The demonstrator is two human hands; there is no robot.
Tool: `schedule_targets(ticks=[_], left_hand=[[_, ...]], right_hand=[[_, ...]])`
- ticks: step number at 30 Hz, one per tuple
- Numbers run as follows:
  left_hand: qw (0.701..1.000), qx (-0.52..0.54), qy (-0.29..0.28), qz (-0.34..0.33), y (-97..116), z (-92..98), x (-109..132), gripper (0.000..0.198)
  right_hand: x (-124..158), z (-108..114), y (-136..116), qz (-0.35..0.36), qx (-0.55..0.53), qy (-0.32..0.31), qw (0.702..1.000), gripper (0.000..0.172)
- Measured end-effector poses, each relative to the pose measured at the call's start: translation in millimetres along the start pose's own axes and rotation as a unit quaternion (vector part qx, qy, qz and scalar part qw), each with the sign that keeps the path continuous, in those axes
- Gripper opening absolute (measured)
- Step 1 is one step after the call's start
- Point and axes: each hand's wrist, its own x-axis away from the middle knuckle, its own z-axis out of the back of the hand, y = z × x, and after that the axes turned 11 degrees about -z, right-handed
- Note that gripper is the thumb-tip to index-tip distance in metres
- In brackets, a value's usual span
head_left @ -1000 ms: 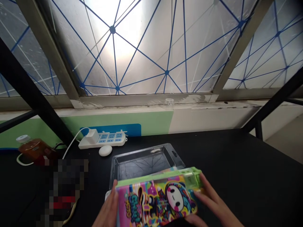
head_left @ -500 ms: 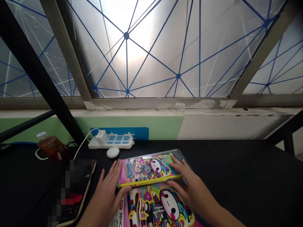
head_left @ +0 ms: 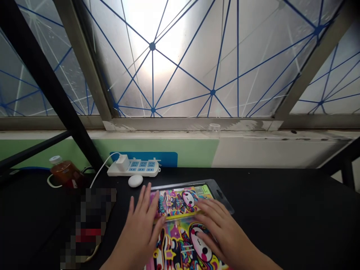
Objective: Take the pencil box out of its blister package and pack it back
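A bright pencil case [head_left: 180,202] printed with a white cartoon bear lies in a clear plastic tray [head_left: 219,193] with a rounded rim. My left hand [head_left: 142,221] spreads its fingers over the tray's left edge and the case's left end. Across the case's lower right part lie the stretched fingers of my right hand [head_left: 218,225], its thumb over the larger print below. That larger colourful bear print [head_left: 180,243] is nearer to me, partly covered by both hands and cut off by the frame. Neither hand is wrapped around anything.
On the black desk [head_left: 281,210], a white power strip [head_left: 133,168] with a plugged-in charger stands by the wall. A white oval object [head_left: 135,181] lies before it. Left are a bottle of reddish-brown liquid [head_left: 67,172] and a blurred-out phone [head_left: 95,221].
The pencil case, earlier between my hands, now sits within the clear tray. Both hands have loosened from its ends; the right one has moved lower and the left one slightly right.
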Motion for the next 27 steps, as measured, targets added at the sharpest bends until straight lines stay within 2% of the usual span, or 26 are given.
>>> schedule_targets(ticks=[2, 4, 6, 9, 11, 14, 17, 19, 20, 22, 24, 25, 27], left_hand=[[0.999, 0.033, -0.011, -0.027, 18.4, 8.7, -13.6, 0.056], [0.995, 0.090, -0.023, -0.048, 33.9, 14.4, -29.7, 0.059], [0.992, 0.108, -0.018, -0.056, 42.9, 14.7, -44.5, 0.060], [0.989, 0.138, 0.003, -0.059, 43.2, 8.6, -54.9, 0.061], [0.983, 0.172, 0.023, -0.062, 38.6, 7.7, -50.9, 0.059], [0.963, 0.251, 0.061, -0.081, 34.1, 22.8, -33.5, 0.053], [0.919, 0.359, 0.127, -0.100, 41.7, 53.0, -19.4, 0.039], [0.872, 0.435, 0.213, -0.071, 55.4, 69.3, -21.3, 0.032], [0.840, 0.469, 0.269, -0.043, 64.3, 73.7, -26.7, 0.041], [0.776, 0.522, 0.354, 0.009, 84.3, 74.2, -45.9, 0.056], [0.732, 0.553, 0.396, 0.041, 104.2, 66.5, -72.1, 0.059], [0.722, 0.560, 0.403, 0.048, 112.9, 61.1, -85.7, 0.060], [0.726, 0.557, 0.401, 0.053, 125.9, 50.2, -108.7, 0.060]], right_hand=[[-0.8, 2.0, -13.0, 0.043, -0.048, -0.036, 0.997, 0.025], [-3.2, 5.0, -25.5, 0.054, -0.085, -0.094, 0.990, 0.027], [-5.6, 9.0, -33.8, 0.038, -0.102, -0.159, 0.981, 0.038], [-5.6, 13.1, -35.9, -0.009, -0.110, -0.230, 0.967, 0.065], [-2.9, 12.2, -32.8, -0.039, -0.115, -0.235, 0.964, 0.076], [2.0, 6.9, -28.6, -0.062, -0.122, -0.208, 0.969, 0.076], [5.0, 1.3, -28.8, -0.076, -0.128, -0.191, 0.970, 0.072], [5.9, -2.1, -30.0, -0.087, -0.130, -0.186, 0.970, 0.069], [6.1, -3.9, -30.5, -0.092, -0.132, -0.181, 0.970, 0.066], [6.1, -7.4, -30.9, -0.099, -0.134, -0.165, 0.972, 0.061], [5.8, -10.8, -30.7, -0.099, -0.129, -0.148, 0.975, 0.055], [5.7, -12.4, -30.3, -0.098, -0.124, -0.140, 0.977, 0.051], [6.0, -15.6, -29.3, -0.100, -0.106, -0.120, 0.982, 0.042]])
